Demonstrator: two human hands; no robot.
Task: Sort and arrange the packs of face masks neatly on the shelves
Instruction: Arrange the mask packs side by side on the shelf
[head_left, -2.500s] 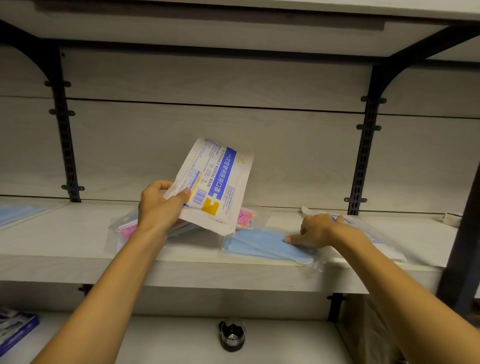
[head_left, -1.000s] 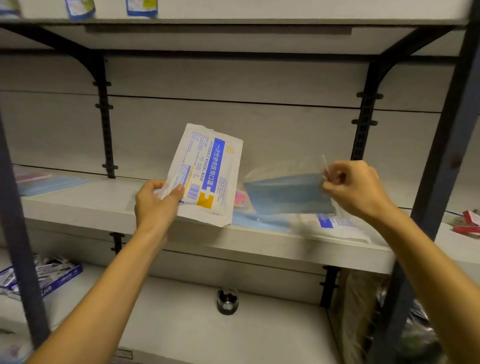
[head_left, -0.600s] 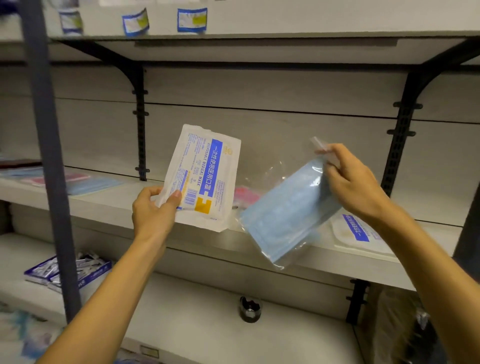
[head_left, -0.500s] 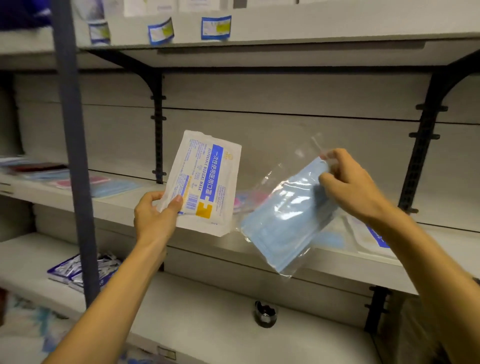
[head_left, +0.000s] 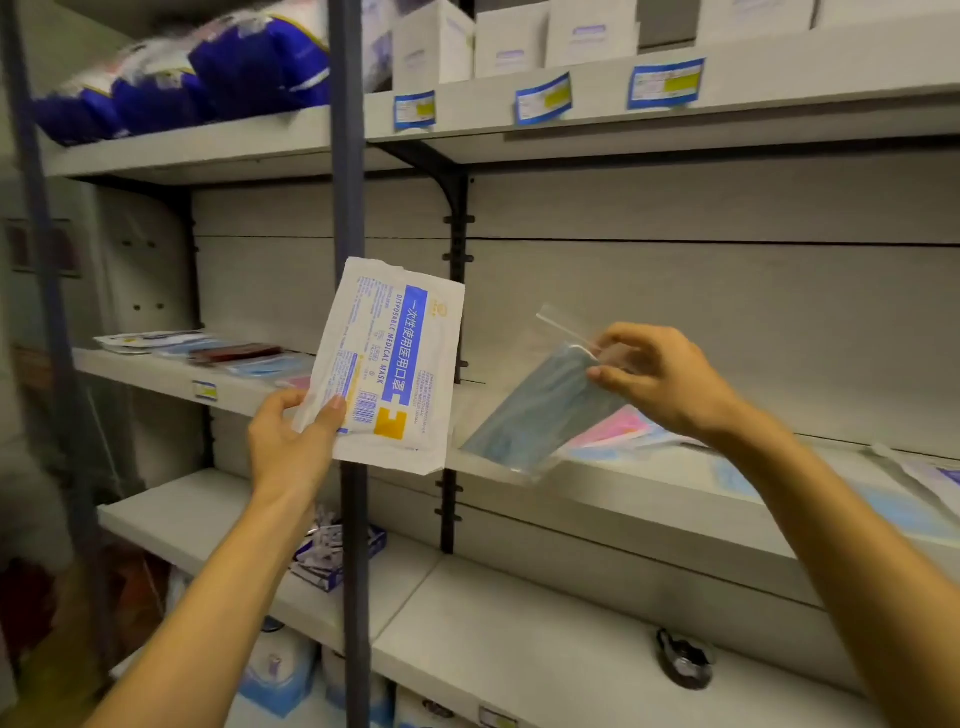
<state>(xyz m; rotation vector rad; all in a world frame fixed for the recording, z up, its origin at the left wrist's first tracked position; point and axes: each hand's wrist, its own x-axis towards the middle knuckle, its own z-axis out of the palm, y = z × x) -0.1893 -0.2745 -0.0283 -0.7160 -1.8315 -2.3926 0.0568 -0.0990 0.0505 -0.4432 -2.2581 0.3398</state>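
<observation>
Storeroom shelving in pale grey on dark uprights, with price tags along the top shelf edge (head_left: 753, 78). Middle shelf (head_left: 649, 493) carrying loose mask packs: pink and pale blue packs (head_left: 618, 434) just right of centre, a flat row of mixed packs (head_left: 208, 353) on the bay to the left.

Left hand (head_left: 291, 441) pinching the lower left corner of a white printed pack (head_left: 392, 366), thumb on the front, fingers behind, pack upright and clear of the shelf. Right hand (head_left: 660, 379) pinching the top edge of a clear bag of blue masks (head_left: 540, 410), bag hanging slanted, lower corner just above the shelf front.

Apparently mid-sort, with 2 different packs held up for comparison and neither yet placed.

To do this well:
1. Match each pack to its own kind before setting down, blue with blue, printed with printed.
2. Lower the clear bag flat, not by 1 corner; slippery film likely to slide or buckle.
3. Square edges to the shelf front, labels facing up.
4. Place 1 pack at a time, freeing the other hand to straighten the stack.
5. Avoid nudging the pink packs already lying near the edge.
</observation>
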